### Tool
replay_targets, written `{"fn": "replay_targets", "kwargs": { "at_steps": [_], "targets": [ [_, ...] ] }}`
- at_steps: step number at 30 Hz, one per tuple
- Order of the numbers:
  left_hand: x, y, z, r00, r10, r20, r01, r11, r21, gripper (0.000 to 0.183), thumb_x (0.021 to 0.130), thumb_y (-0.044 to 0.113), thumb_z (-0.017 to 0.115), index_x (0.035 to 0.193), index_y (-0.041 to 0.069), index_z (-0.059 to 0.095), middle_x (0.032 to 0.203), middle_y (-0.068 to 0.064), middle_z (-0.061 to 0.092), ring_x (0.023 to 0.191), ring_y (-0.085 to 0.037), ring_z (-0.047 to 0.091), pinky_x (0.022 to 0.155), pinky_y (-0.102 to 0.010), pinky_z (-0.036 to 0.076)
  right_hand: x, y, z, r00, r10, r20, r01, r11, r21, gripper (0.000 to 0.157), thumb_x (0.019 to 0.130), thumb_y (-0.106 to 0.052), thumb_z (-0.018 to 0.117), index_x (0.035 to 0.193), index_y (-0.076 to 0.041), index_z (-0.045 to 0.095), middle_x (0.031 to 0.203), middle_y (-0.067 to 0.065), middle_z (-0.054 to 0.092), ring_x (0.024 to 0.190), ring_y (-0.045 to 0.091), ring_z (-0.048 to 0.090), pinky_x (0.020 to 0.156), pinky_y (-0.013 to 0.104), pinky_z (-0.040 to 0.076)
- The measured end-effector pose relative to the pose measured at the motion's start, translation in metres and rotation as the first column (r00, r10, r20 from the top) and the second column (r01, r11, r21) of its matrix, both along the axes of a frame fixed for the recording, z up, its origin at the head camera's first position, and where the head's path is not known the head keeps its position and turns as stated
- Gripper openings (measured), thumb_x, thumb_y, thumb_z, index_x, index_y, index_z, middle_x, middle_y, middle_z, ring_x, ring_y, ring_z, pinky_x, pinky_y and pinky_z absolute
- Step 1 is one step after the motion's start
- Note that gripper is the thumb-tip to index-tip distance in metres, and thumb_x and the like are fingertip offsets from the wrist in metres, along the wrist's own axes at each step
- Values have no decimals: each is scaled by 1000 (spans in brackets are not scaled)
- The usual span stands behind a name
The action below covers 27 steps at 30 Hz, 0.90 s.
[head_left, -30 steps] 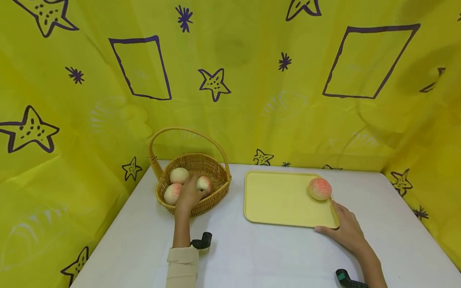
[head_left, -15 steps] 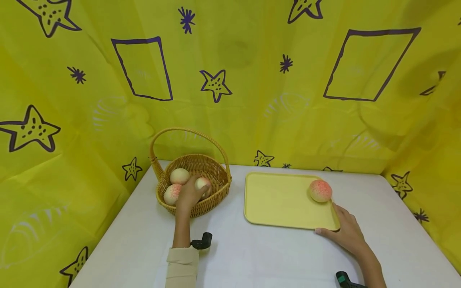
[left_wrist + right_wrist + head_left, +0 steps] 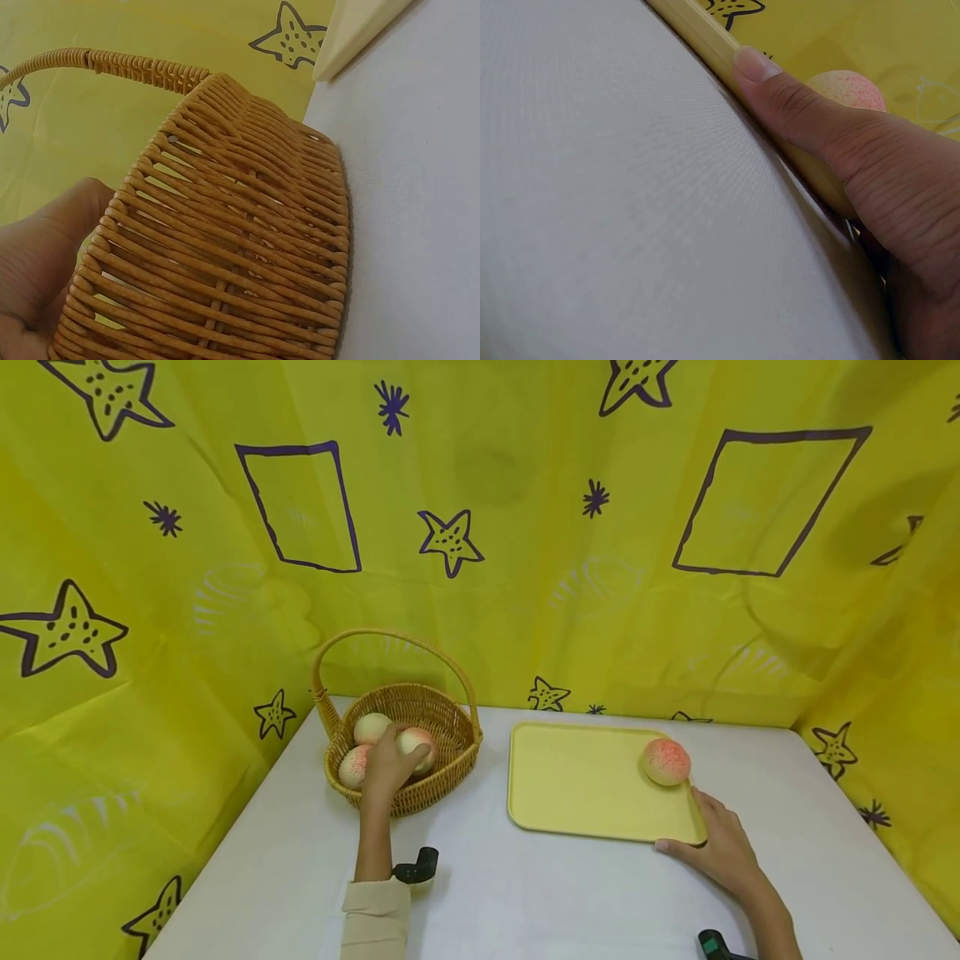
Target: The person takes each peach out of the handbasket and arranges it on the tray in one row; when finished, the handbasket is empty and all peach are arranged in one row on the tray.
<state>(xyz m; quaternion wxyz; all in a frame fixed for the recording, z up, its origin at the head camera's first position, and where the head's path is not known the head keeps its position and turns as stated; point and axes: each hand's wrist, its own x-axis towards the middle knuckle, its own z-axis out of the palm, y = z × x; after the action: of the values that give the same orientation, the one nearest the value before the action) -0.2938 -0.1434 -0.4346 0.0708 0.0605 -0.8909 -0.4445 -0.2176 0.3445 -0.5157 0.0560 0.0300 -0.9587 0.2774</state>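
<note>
In the head view, my left hand [image 3: 388, 767] reaches into a wicker basket [image 3: 450, 772] and grips a peach [image 3: 415, 748], thumb on its near right side. Two more peaches lie in the basket left of that hand, a pale peach [image 3: 371, 728] and a pink-speckled peach [image 3: 352, 767]. The basket wall [image 3: 225, 225] hides most of the left hand and its peach in the left wrist view. My right hand [image 3: 722, 850] holds the near right corner of a yellow tray [image 3: 585, 777], its thumb [image 3: 795, 112] along the front edge. Another peach [image 3: 667, 762] sits at the tray's right side.
The basket's tall handle [image 3: 390, 632] arches above its opening, behind the left hand. A white tabletop [image 3: 540, 893] carries everything. Yellow patterned cloth [image 3: 510, 610] hangs behind and on both sides. A black wrist camera [image 3: 417, 866] sits by the left sleeve.
My left hand now has the peach turned and shifted slightly left within the basket, with more of it showing. The right hand stays at the tray corner; the view tilts slightly.
</note>
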Motion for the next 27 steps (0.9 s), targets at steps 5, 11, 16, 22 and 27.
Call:
{"fn": "replay_targets", "kwargs": {
  "at_steps": [5, 11, 16, 22, 27],
  "targets": [
    [1, -1, 1, 1000, 19, 23, -20, 999, 35, 65, 87, 36, 66, 142, 9, 44, 131, -22, 57, 111, -43, 59, 82, -52, 52, 1, -1, 0, 1000, -1, 10, 1, 1000, 1, 115, 77, -53, 76, 156, -1, 10, 146, 37, 28, 127, 56, 30, 95, 71, 30],
    [1, -3, 0, 1000, 1, -15, 1, 996, 84, 66, 88, 35, 66, 143, 7, 43, 133, -22, 55, 111, -40, 60, 81, -48, 53, 1, 0, 0, 1000, -2, 17, 1, 1000, 3, 115, 78, -54, 75, 156, -2, 9, 146, 37, 28, 127, 55, 30, 94, 71, 30],
    [2, -5, -1, 999, 2, -32, 3, 991, 134, 65, 89, 34, 65, 144, 9, 42, 137, -22, 53, 111, -39, 61, 83, -46, 53, 1, -1, 0, 1000, 0, 16, 0, 1000, 2, 114, 78, -54, 75, 156, -1, 11, 146, 37, 28, 126, 55, 30, 94, 71, 31],
    [2, -11, -2, 999, -16, -28, 25, 930, 367, 68, 91, 26, 66, 150, 12, 34, 141, -21, 46, 114, -35, 58, 80, -36, 56, 1, 0, -2, 1000, 9, -9, -9, 1000, -5, 113, 77, -52, 77, 156, -2, 12, 145, 37, 30, 126, 56, 31, 94, 71, 30],
    [1, -17, 1, 994, -82, -78, 112, 813, 572, 72, 92, 13, 66, 153, 11, 28, 147, -20, 41, 128, -31, 50, 83, -20, 52, 0, 2, -2, 999, 14, -32, -14, 1000, -9, 113, 77, -51, 77, 156, -3, 13, 145, 37, 31, 126, 57, 31, 93, 71, 30]
  ]
}}
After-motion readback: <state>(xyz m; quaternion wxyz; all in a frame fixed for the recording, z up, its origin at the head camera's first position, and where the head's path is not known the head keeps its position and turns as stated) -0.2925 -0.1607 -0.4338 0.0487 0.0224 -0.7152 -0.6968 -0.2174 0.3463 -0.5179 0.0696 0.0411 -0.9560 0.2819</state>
